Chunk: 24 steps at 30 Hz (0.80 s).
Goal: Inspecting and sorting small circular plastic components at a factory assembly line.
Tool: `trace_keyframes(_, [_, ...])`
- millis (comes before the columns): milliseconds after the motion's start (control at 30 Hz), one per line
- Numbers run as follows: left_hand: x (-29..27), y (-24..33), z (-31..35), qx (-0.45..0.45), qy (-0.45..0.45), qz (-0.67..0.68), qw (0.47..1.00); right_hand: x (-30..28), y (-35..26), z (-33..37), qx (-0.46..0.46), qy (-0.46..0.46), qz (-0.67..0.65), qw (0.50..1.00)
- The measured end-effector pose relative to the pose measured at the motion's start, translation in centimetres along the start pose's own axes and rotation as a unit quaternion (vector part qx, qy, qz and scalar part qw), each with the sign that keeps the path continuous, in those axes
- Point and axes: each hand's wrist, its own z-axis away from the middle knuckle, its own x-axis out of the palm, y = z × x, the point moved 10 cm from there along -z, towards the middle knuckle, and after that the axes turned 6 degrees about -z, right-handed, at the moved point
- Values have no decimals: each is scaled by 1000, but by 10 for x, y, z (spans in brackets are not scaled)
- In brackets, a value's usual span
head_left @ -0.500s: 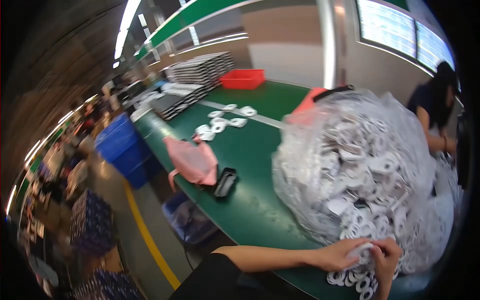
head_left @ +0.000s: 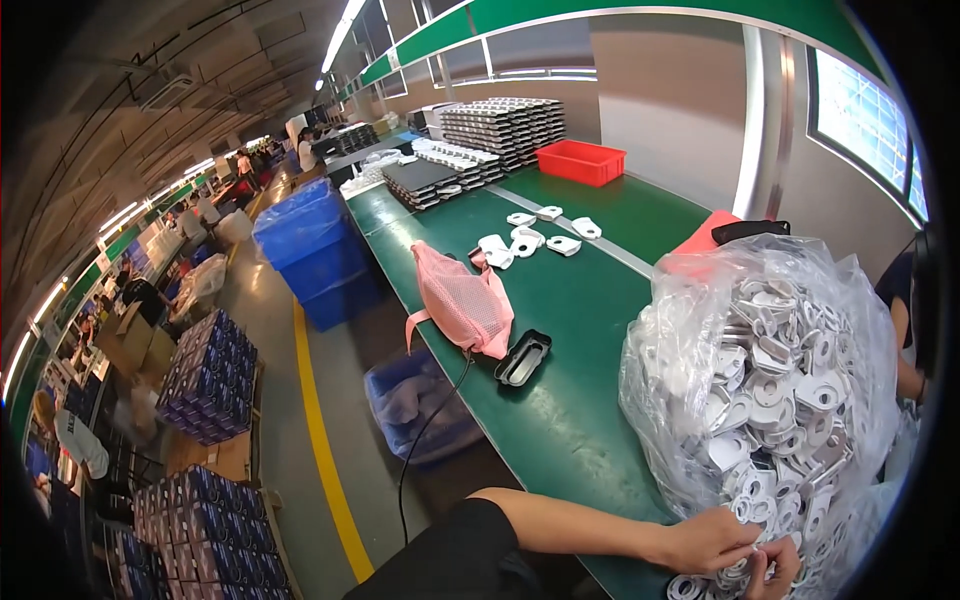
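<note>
A big clear plastic bag (head_left: 760,380) stuffed with small white plastic parts stands on the green table (head_left: 560,420) at the right. My left hand (head_left: 712,543) reaches in from the lower edge on a bare forearm with a black sleeve. It sits at the foot of the bag, and its fingers curl around several loose white parts (head_left: 740,575) spilling there. My right hand is not visible.
A pink mesh bag (head_left: 462,305) and a black tray (head_left: 523,358) lie at the table's near edge. Farther back are loose white pieces (head_left: 530,238), a red bin (head_left: 580,162) and stacked trays (head_left: 500,122). Blue bins (head_left: 310,245) and stacked boxes (head_left: 205,375) line the aisle. Another person (head_left: 905,320) works behind the bag.
My left hand stays at the foot of the bag, its fingers working among the white parts. The view has shifted slightly, showing more of the aisle.
</note>
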Motion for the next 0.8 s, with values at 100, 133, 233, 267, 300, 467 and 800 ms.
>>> trace_keyframes(100, [2, -1, -1, 18, -4, -8, 1000, 9, 5, 2, 2, -24, 8, 1000])
trace_keyframes(133, [3, -2, -2, 23, 10, -4, 1000, 3, 12, 4, 10, 25, -56, 998])
trace_keyframes(233, [4, -5, -2, -10, 59, 104, 993, -18, 18, 10, -19, 139, -154, 978])
trace_keyframes(267, [1, -12, -1, -45, 93, 207, 973, -21, 7, 9, -83, 163, -217, 959])
trace_keyframes(300, [0, -11, 0, -45, 95, 206, 973, -20, 24, 13, -23, 179, -212, 960])
trace_keyframes(467, [23, 3, 5, -26, -52, 294, 954, -23, 15, 8, 10, 174, -51, 983])
trace_keyframes(800, [15, -10, -1, -14, 12, 141, 990, 3, -26, -3, -83, 37, -24, 996])
